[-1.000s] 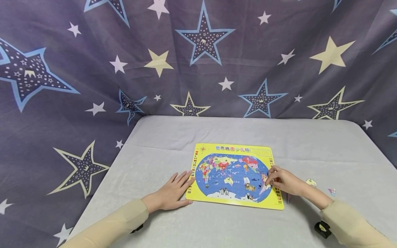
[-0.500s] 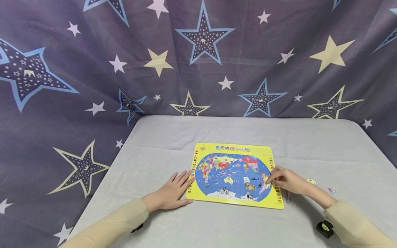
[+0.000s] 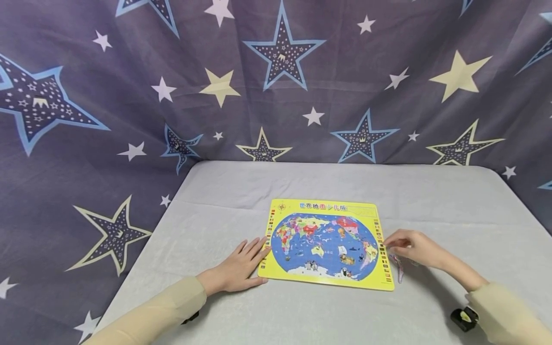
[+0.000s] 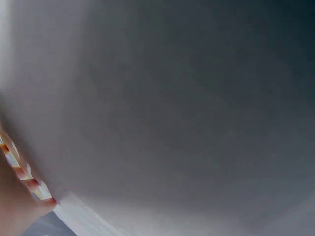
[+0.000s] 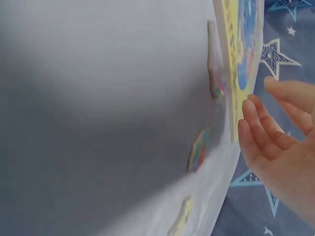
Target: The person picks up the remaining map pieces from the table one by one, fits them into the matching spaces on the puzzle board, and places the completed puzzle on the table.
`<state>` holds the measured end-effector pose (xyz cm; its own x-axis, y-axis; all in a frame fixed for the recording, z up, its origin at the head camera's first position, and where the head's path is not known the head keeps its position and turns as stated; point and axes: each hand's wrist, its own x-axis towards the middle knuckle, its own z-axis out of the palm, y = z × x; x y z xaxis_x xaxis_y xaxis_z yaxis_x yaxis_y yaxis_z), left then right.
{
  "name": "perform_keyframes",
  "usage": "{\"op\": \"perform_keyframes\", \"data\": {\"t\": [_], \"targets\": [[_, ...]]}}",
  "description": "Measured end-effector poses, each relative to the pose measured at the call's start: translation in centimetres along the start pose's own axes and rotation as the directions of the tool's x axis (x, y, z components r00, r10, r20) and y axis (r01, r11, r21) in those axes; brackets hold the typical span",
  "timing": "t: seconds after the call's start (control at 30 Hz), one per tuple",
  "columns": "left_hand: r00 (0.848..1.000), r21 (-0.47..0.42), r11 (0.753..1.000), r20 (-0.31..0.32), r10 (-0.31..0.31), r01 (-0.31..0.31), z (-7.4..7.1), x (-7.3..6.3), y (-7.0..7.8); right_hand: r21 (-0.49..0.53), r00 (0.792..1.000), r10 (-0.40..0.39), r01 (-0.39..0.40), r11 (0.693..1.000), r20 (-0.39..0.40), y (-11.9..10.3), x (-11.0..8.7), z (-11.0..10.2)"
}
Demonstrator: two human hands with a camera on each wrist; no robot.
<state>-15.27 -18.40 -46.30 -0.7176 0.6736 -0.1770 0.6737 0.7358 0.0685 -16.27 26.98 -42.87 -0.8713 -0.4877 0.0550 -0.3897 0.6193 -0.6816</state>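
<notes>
A yellow-bordered world map puzzle board lies on the table, its blue oval map filled with coloured continents and animals. My left hand rests on its left edge with the fingers spread flat. Just off the right edge hovers my right hand, and the right wrist view shows its thumb apart from loosely bent fingers that hold nothing. The South America puzzle piece sits in the map's right side. Under the right hand, a slim pinkish puzzle piece lies beside the board.
In the right wrist view, a red and blue puzzle piece and a yellowish puzzle piece lie farther along the grey-covered table. A star-patterned curtain stands behind the table and along its left side.
My right hand has let go of the South America piece and moved right, off the map to beyond the board's edge. The left hand has stayed where it was.
</notes>
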Motion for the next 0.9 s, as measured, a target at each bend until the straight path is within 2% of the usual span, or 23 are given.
{"op": "perform_keyframes", "data": {"t": [0.13, 0.5, 0.7, 0.8, 0.9], "targets": [[1.000, -0.008, 1.000, 0.000, -0.002, 0.002, 0.0, 0.0, 0.0, -0.007, 1.000, 0.005, -0.005, 1.000, -0.030, 0.3, -0.6, -0.8], [1.000, -0.009, 1.000, 0.003, -0.003, 0.003, 0.0, 0.0, 0.0, 0.028, 0.994, 0.084, -0.082, 0.996, -0.064, 1.4, -2.4, -2.3], [1.000, 0.000, 1.000, 0.001, -0.001, 0.001, 0.1, 0.0, -0.1, -0.006, 0.994, 0.055, -0.056, 0.998, -0.092, 2.1, -3.0, -2.8], [1.000, -0.002, 1.000, 0.001, -0.002, 0.002, 0.1, 0.0, -0.1, -0.003, 0.996, 0.035, -0.035, 0.999, -0.085, 2.3, -3.2, -2.6], [1.000, 0.003, 1.000, 0.000, 0.002, -0.002, 0.1, 0.1, -0.1, 0.044, 0.998, 0.047, -0.045, 0.998, -0.042, 2.4, -3.2, -2.2]]}}
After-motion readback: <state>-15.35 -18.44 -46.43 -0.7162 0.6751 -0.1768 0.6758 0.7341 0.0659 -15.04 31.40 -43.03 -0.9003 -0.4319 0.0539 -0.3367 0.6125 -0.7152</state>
